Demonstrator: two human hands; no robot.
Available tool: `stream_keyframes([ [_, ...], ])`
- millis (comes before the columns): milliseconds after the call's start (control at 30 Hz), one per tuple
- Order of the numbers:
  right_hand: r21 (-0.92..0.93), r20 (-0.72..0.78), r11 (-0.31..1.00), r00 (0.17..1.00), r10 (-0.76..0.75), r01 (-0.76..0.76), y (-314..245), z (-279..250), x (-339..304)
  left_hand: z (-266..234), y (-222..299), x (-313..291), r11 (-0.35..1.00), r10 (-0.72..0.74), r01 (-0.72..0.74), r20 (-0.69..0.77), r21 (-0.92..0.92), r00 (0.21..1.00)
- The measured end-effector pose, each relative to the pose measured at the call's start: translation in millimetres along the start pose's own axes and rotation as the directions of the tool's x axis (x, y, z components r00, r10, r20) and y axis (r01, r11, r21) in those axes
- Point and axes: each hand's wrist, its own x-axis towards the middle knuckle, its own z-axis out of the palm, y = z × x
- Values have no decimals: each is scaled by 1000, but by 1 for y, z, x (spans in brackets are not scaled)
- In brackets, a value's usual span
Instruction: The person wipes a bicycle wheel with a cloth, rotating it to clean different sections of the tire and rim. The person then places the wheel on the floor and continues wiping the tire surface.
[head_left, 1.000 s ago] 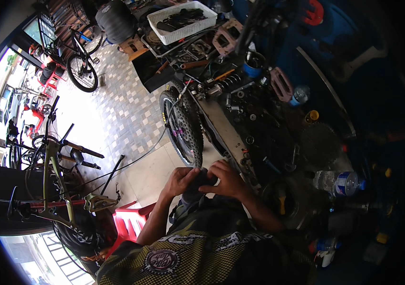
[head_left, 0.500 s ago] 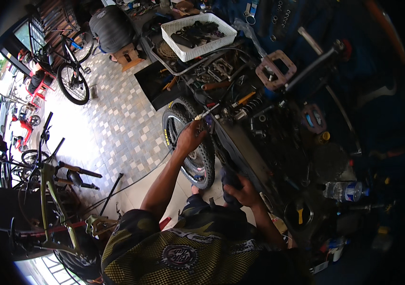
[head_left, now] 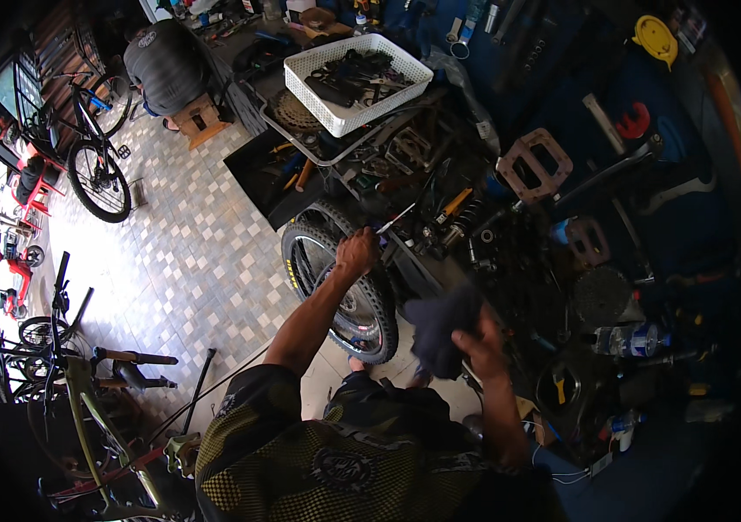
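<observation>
My left hand (head_left: 357,254) is closed round a slim tool with a thin silver tip (head_left: 398,217). The tip points up and right toward the cluttered workbench, and the fingers hide the tool's body. Just below this hand stand bicycle wheels with knobby tyres (head_left: 377,341), close against the bench. My right hand (head_left: 481,342) grips a bunched dark cloth (head_left: 440,326), held in front of my body to the right of the wheels. The cloth is somewhat blurred and covers part of the fingers.
On the bench sit a white plastic basket (head_left: 318,106) of parts, a shock absorber (head_left: 462,222), pedals (head_left: 536,165) and a water bottle (head_left: 627,340). An open dark drawer (head_left: 253,165) juts out. Bicycle frames (head_left: 83,383) stand left. Farther off, a person (head_left: 169,70) sits near a bicycle (head_left: 99,181).
My right hand has lifted the dark cloth up and to the right, and more of it shows. The left hand keeps its hold near the wheels. The whole view has shifted slightly.
</observation>
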Motion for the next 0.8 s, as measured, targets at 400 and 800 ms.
stream_keyframes([
  [400, -910, -118, 409, 905, -408, 66, -34, 29, 262, -21, -31, 11, 982, -64, 56, -36, -180, 997],
  [800, -727, -153, 687, 978, -142, -14, 60, -9, 108, -61, -94, 65, 998, -33, 28, -80, -61, 996],
])
